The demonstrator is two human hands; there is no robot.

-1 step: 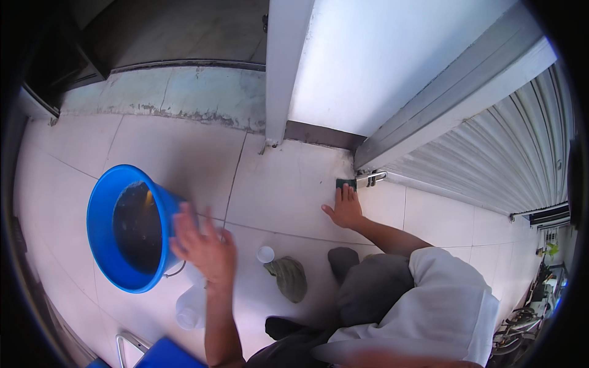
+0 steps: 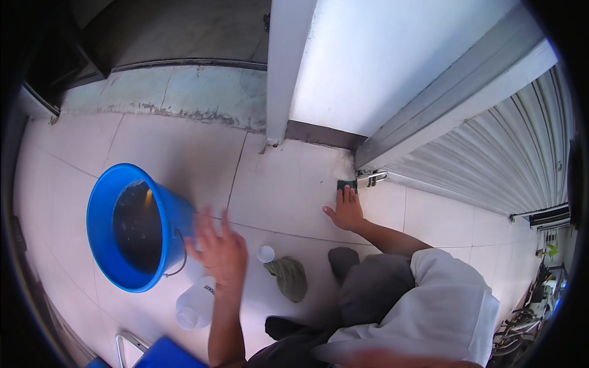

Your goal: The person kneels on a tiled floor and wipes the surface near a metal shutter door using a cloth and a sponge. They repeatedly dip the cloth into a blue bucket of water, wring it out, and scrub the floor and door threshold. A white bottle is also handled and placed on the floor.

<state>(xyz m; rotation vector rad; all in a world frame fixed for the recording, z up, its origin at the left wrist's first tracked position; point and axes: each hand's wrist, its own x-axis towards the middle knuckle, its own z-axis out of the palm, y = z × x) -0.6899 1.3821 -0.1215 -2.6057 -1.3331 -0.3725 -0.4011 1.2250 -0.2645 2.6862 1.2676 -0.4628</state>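
My right hand (image 2: pixel 345 211) lies with stretched fingers pressing flat on a dark green scouring pad (image 2: pixel 345 184), on the floor tiles at the foot of the wall corner. My left hand (image 2: pixel 221 251) hovers in the air, fingers spread and a little blurred, with nothing in it. It is just right of a blue bucket (image 2: pixel 95 230) holding murky dark water. Partly behind my left wrist lies a translucent white plastic bottle (image 2: pixel 194 305). Between my hands a round white cap (image 2: pixel 265 254) touches a crumpled olive-green cloth (image 2: pixel 289 281).
Right of the pad a metal latch (image 2: pixel 373 178) sits at the base of a corrugated shutter (image 2: pixel 497 144). A door post (image 2: pixel 287 67) and a raised step (image 2: pixel 178 92) bound the far side. Something blue with a metal frame (image 2: pixel 169 354) stands at the lower left.
My left hand has shifted a little right and down, away from the bucket, uncovering more of its handle and the bottle. My right hand is nearly unmoved.
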